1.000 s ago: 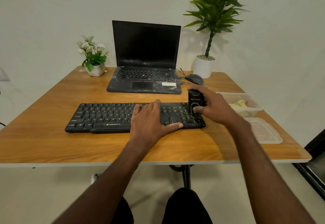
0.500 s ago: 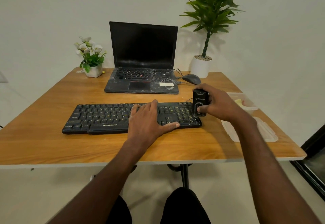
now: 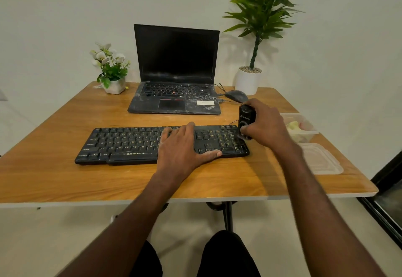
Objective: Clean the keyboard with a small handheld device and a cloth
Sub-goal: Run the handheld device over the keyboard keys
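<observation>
A black keyboard [image 3: 130, 144] lies across the middle of the wooden table [image 3: 54, 178]. My left hand [image 3: 182, 148] rests flat on its right-centre keys, fingers straight and thumb stretched along the front edge. My right hand [image 3: 267, 126] grips a small black handheld device [image 3: 245, 118] and holds it upright with its lower end on the keyboard's right end, over the number pad. A pale cloth [image 3: 293, 128] shows inside a clear container to the right.
A dusty open laptop [image 3: 176, 94] sits behind the keyboard, with a mouse [image 3: 236, 96] to its right. A small flower pot [image 3: 113, 85] and a tall potted plant [image 3: 248, 81] stand at the back. A clear container [image 3: 304, 120] and its lid [image 3: 319, 159] lie near the right edge.
My right hand has shifted the device slightly along the keyboard's right end. My left hand stays on the keys. The view has moved a little.
</observation>
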A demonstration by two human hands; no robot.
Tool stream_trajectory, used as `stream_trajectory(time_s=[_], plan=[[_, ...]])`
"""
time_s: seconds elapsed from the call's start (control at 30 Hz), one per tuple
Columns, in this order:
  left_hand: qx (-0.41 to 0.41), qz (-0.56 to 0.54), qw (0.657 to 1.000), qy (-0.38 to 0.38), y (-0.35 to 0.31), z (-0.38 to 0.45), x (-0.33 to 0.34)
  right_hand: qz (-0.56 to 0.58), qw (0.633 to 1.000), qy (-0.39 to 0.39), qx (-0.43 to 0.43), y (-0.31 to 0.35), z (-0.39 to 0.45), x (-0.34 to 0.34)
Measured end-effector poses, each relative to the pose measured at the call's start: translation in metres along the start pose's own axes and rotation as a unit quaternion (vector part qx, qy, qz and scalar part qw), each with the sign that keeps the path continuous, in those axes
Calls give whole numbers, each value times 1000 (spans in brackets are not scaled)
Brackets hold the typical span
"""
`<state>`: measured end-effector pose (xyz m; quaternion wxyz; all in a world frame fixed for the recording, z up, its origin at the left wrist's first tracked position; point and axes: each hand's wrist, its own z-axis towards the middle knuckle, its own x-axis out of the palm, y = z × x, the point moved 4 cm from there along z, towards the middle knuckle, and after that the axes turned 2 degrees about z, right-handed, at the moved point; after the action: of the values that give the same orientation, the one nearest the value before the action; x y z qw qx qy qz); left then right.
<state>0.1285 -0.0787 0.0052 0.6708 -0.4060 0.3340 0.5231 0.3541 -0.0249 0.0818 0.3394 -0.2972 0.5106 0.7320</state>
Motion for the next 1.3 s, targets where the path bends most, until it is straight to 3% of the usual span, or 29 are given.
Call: stream_trajectory(time_s=[0.1,0.23,0.33,0.43,0.57,0.73,0.87,1.0,1.13,1.3], plan=[[-3,0,1000,-2,0,0,-1,57,998,2,-14,-5,-4,8],[3,4,1000,-10,-1,0,-2,-1,1000,-18,-3,-17,1,-11],[4,0,1000,-6,-1,0,-3,50,998,-40,-29,-16,-2,-8],[3,4,1000,-10,-1,0,-3,77,997,-16,-25,-13,-2,6],[2,2,1000,-7,0,0,-1,42,995,94,-7,-6,0,-1],[6,8,1000,-12,-1,1,0,77,995,30,-47,10,-3,2],[5,14,1000,-14,0,0,0,75,994,39,-65,10,-6,25],[3,16,1000,-6,1,1,1,31,992,98,-74,7,-1,12],[1,16,1000,-9,1,0,1,41,997,-2,-64,6,-3,10],[3,8,1000,-10,0,0,-1,133,986,90,-55,2,-2,17]])
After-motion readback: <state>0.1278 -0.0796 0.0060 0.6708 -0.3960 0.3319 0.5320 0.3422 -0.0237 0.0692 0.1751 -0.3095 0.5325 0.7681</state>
